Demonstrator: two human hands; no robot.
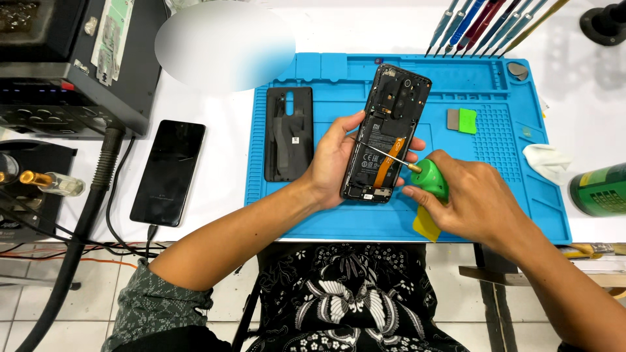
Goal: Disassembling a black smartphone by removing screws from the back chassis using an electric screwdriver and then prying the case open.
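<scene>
Blue repair mat (495, 215) on white tabletop (222, 130), opened phone (386, 133) held over it.
Head view: left hand (336, 156) has its grip closed round the phone's edges, tilting it above the mat; right hand (473, 199) is clenched on a green-handled screwdriver (427, 176), tip on the phone's innards. Black back cover (289, 133) lies just left; second phone (168, 173) sits off the mat.
</scene>
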